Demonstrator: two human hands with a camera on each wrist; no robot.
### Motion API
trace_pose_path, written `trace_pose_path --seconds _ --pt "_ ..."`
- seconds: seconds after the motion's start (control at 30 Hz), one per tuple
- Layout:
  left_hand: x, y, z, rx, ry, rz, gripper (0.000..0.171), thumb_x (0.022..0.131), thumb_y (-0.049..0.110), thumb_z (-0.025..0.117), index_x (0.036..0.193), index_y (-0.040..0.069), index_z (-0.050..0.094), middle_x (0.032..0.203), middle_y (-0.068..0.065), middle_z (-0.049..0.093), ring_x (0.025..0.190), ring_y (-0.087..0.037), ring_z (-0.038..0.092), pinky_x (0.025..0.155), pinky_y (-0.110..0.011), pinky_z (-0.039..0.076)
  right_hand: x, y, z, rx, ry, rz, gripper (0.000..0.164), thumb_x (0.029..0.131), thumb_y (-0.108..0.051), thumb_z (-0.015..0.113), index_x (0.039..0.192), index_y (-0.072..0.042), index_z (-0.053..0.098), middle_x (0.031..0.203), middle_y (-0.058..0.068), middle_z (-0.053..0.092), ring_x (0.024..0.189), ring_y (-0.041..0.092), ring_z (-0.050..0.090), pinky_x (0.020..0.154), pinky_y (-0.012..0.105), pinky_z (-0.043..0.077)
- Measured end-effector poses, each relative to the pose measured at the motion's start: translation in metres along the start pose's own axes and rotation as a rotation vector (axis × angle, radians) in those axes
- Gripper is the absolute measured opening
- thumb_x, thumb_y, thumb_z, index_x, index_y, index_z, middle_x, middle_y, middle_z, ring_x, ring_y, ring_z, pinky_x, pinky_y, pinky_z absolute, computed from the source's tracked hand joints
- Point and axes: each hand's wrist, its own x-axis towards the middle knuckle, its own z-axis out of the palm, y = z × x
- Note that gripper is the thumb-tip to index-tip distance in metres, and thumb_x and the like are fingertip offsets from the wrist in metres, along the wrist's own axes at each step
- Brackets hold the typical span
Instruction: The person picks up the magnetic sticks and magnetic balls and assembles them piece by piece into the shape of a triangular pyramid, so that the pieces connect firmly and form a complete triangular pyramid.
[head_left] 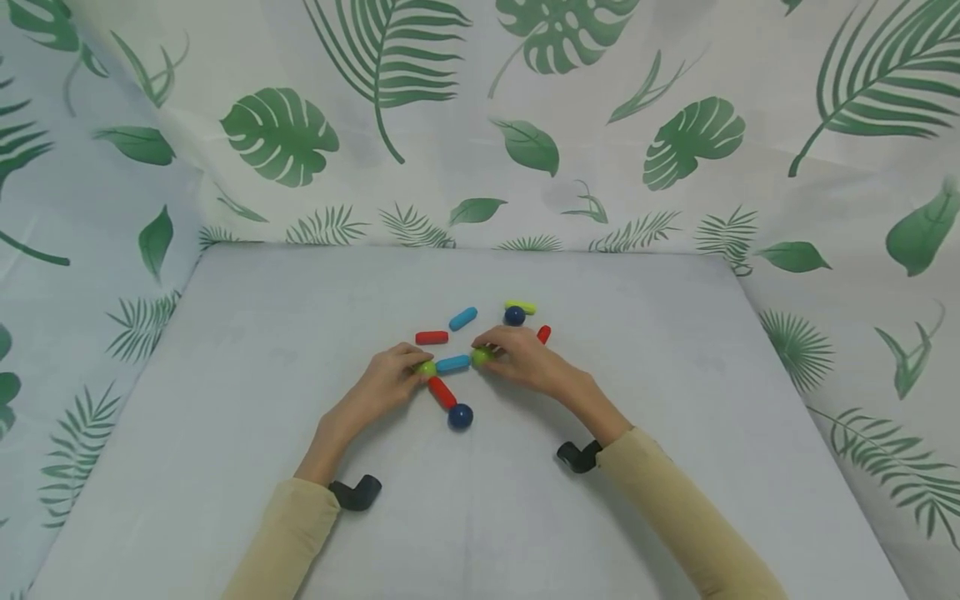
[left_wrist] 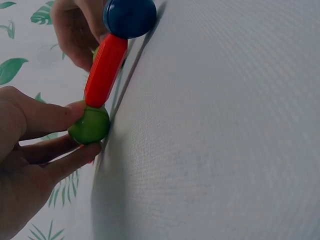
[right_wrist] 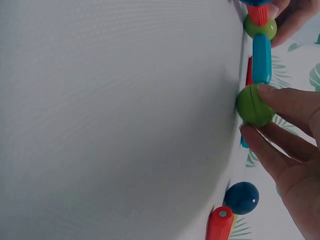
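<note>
My left hand [head_left: 386, 385] pinches a green ball [left_wrist: 90, 126] between thumb and fingers. From that ball a red rod [head_left: 442, 392] runs toward me to a dark blue ball [head_left: 461, 417]. A light blue rod [head_left: 453, 364] spans from the same green ball to a second green ball [right_wrist: 255, 105], which my right hand [head_left: 525, 360] pinches with thumb and fingertips. In the right wrist view, the light blue rod touches both green balls. The pieces lie on or just above the white table.
Behind the hands lie a loose red rod [head_left: 432, 337] and a light blue rod [head_left: 463, 318]. A yellow-green rod [head_left: 521, 307], a dark blue ball [head_left: 514, 316] and a red rod [head_left: 544, 334] lie beyond my right hand. Leaf-patterned cloth [head_left: 450, 183] rises behind the table.
</note>
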Motion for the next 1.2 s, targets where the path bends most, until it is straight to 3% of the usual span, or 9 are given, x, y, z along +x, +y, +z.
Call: trace_pose_path --seconds 0.4,0.67,0.83,1.2 --pt "0.001 -0.003 0.002 0.009 0.02 0.027 0.035 0.093 0.002 0.074 0.128 -0.003 0.069 0.118 -0.015 0.069 0.104 -0.026 0.068 0.094 -0.039 0.059 -0.003 -0.003 -0.007 -0.025 0.002 0.03 0.036 0.091 -0.005 0.076 0.126 -0.002 0.069 0.122 0.012 0.073 0.108 0.026 0.07 0.095 0.038 0.06" --pt "0.001 -0.005 0.002 0.018 0.044 0.076 0.033 0.092 0.001 0.074 0.124 -0.006 0.07 0.114 -0.017 0.069 0.1 -0.027 0.067 0.091 -0.04 0.06 -0.013 0.008 -0.017 -0.08 0.038 0.055 0.03 0.093 -0.002 0.072 0.123 0.0 0.071 0.121 0.014 0.073 0.109 0.028 0.069 0.094 0.042 0.059" --pt "0.0 -0.003 0.002 0.025 0.024 0.06 0.035 0.093 0.001 0.073 0.127 -0.006 0.068 0.119 -0.019 0.068 0.105 -0.03 0.067 0.095 -0.042 0.059 -0.024 0.017 -0.024 -0.128 0.089 0.061 0.028 0.091 0.008 0.066 0.117 0.0 0.073 0.115 0.015 0.074 0.103 0.029 0.068 0.089 0.044 0.058" --pt "-0.002 0.0 0.001 0.04 0.014 0.052 0.038 0.09 -0.003 0.073 0.127 -0.006 0.068 0.122 -0.021 0.066 0.106 -0.031 0.066 0.095 -0.042 0.059 -0.036 0.037 -0.034 -0.192 0.085 0.082 0.043 0.082 0.023 0.053 0.113 0.001 0.074 0.113 0.014 0.074 0.115 0.034 0.065 0.103 0.049 0.053"
